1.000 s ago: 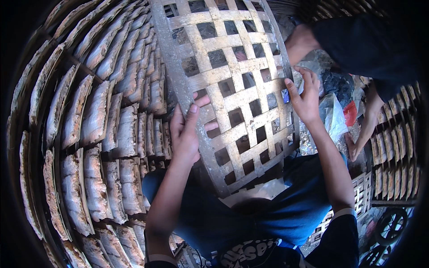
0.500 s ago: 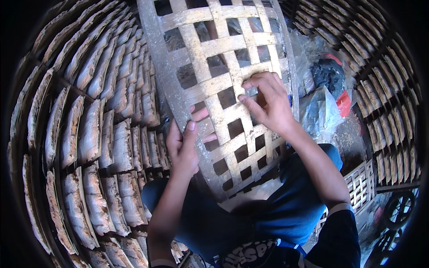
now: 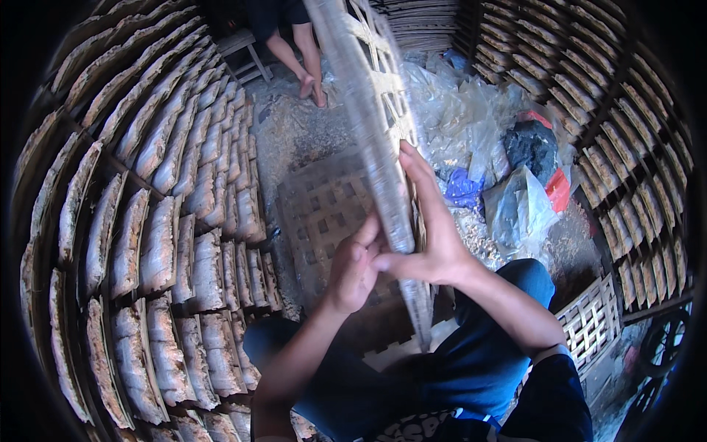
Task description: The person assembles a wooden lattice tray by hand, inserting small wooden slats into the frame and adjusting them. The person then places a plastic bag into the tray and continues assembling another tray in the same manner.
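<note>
A woven bamboo lattice panel point(image 3: 383, 140) in a long frame stands on edge in front of me, tilted and blurred by motion. My right hand point(image 3: 434, 236) grips its lower part, the thumb across the frame edge and the fingers along the right face. Against the left side, my left hand point(image 3: 355, 271) holds the panel with bent fingers, their tips partly hidden by it. Beneath lies a second lattice panel point(image 3: 324, 214), flat on the floor between my knees and the far side.
Racks of bark-like curved slats point(image 3: 155, 265) rise at left, with similar racks point(image 3: 626, 169) at right. Clear plastic sheets point(image 3: 456, 110), a black bag point(image 3: 532, 147) and a blue bag point(image 3: 464, 188) lie at right. Another person's bare legs point(image 3: 298, 59) stand near a wooden stool point(image 3: 247, 59).
The held panel has turned from facing me to nearly edge-on, uncovering the panel on the floor and the other person's legs. My left hand has shifted right; my right hand has moved down to the frame.
</note>
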Available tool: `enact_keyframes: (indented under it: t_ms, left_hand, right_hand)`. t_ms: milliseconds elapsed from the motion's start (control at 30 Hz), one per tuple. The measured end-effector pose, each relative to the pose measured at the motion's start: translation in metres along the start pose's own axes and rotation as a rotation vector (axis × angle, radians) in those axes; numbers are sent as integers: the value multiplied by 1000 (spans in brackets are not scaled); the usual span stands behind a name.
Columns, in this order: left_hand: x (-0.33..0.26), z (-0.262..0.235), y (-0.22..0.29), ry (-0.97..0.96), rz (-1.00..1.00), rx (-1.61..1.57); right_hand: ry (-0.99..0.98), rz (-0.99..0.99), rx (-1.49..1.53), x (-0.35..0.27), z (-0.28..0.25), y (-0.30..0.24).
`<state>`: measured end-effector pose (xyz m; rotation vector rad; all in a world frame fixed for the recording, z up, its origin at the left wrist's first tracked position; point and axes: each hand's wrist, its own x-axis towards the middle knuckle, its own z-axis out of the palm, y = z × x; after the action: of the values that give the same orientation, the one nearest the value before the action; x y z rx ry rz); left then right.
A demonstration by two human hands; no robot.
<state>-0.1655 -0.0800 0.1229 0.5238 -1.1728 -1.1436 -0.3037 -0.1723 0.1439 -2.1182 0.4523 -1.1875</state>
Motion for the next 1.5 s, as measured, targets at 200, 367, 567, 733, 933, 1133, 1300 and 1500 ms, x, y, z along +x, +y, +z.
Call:
enact_keyframes:
  t_ms: [200, 367, 567, 733, 933, 1133, 1300, 1500]
  left_hand:
    - [21, 16, -7, -71, 164, 350]
    - [29, 19, 18, -188, 247, 425]
    - [13, -36, 43, 12, 344, 639]
    - [-26, -115, 45, 868, -146, 648]
    - [-36, -109, 22, 576, -626, 235]
    - [-29, -96, 18, 818, -471, 309]
    - [-31, -95, 31, 922, -210, 311]
    - [-43, -102, 21, 810, 11, 483]
  right_hand:
    - [-38, 247, 645, -2, -43, -20]
    - [33, 180, 933, 6, -50, -35]
    - [9, 362, 1336, 19, -87, -50]
    - [-73, 309, 1562, 14, -97, -18]
    - [-128, 281, 1669, 5, -82, 29]
    - [-109, 373, 1377, -4, -93, 44]
    - [-12, 577, 811, 2, -103, 59]
    - [72, 454, 253, -12, -98, 101]
